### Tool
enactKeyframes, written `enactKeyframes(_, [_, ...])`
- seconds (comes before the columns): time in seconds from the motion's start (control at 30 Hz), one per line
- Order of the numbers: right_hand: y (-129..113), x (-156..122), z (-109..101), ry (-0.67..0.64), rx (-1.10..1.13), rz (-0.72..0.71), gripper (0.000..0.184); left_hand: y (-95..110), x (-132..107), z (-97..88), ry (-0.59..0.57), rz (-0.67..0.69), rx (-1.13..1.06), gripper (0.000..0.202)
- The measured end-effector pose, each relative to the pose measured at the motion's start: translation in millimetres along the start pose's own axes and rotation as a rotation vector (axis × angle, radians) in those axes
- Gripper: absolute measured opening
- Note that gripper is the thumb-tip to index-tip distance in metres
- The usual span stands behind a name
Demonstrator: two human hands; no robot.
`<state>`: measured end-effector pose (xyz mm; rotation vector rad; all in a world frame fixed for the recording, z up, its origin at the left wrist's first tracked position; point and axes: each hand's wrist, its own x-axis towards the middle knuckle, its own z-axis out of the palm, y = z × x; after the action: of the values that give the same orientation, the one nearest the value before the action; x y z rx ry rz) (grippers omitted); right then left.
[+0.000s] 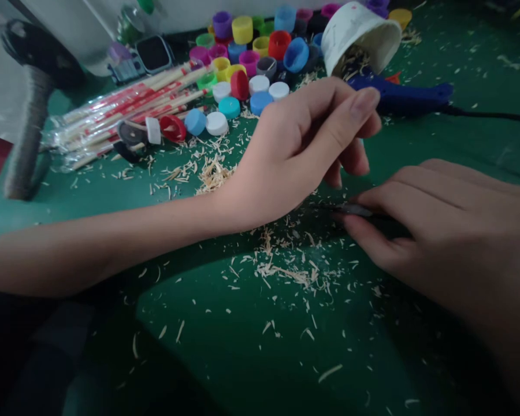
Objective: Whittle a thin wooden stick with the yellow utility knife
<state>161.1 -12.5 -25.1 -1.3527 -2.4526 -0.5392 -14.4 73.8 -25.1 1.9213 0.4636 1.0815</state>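
My left hand (pixel 303 144) hovers over the middle of the green table, its fingers curled and the thumb pressed toward the index finger. A small pale-blue edge shows behind those fingers, but what they hold is hidden. To the right, my right hand (pixel 442 214) pinches a thin, dark knife (pixel 351 209) between thumb and forefinger. The blade points left, below my left hand. Pale wood shavings (pixel 292 273) lie scattered under both hands, with a thicker heap (pixel 214 175) behind my left wrist.
Colourful bottle caps (pixel 279 44) crowd the back. Plastic-wrapped chopsticks (pixel 130 104) lie at left, beside a mallet (pixel 28 115) and a square-faced watch (pixel 153 54). A tipped white paper cup (pixel 359 34) holds shavings. Next to it lies a blue tool (pixel 407 97) with a black cord.
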Motion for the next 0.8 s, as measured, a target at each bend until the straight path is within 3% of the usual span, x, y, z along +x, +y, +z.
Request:
enactKeyframes(0.33, [-2.8, -0.8, 1.7, -0.094, 0.007, 0.026, 0.018, -4.7, 1.6, -2.1, 0.045, -0.032, -0.047, 0.019])
enactKeyframes(0.8, [-4.5, 2.6, 0.8, -0.006, 0.004, -0.011, 0.017, 1.2, 0.0, -1.1, 0.03, -0.057, 0.051, 0.015])
